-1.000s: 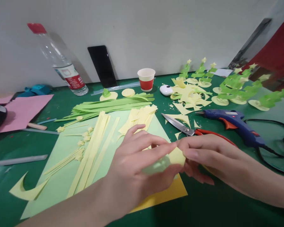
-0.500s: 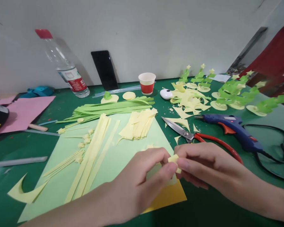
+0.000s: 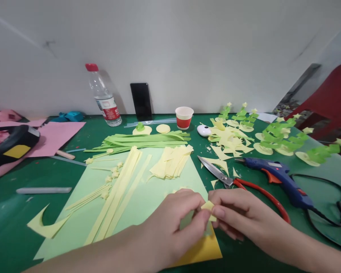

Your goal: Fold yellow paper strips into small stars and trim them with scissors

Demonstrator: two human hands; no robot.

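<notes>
Between the fingertips of my left hand (image 3: 184, 223) and my right hand (image 3: 241, 212) is a small folded piece of pale yellow paper (image 3: 208, 206). Both hands pinch it, the left from one side and the right from the other. They are above the lower right of a light green sheet (image 3: 147, 182), over a yellow-orange sheet (image 3: 207, 250). Beyond the left hand lie long yellow paper strips (image 3: 122, 182) and a stack of shorter yellow strips (image 3: 172, 161). Red-handled scissors (image 3: 218, 174) lie just past my right hand, blades partly over paper scraps.
A blue glue gun (image 3: 278, 174) with a black cord lies at right, near green spirals topped with stars (image 3: 281, 132). Yellow offcuts (image 3: 230, 138), a paper cup (image 3: 184, 117), a phone (image 3: 141, 101) and a bottle (image 3: 105, 98) stand or lie toward the wall. Pink paper (image 3: 57, 134) is at left.
The camera view has tilted up and shifted left, so the table things appear lower and further right. Both hands still pinch the yellow paper, which looks slightly turned.
</notes>
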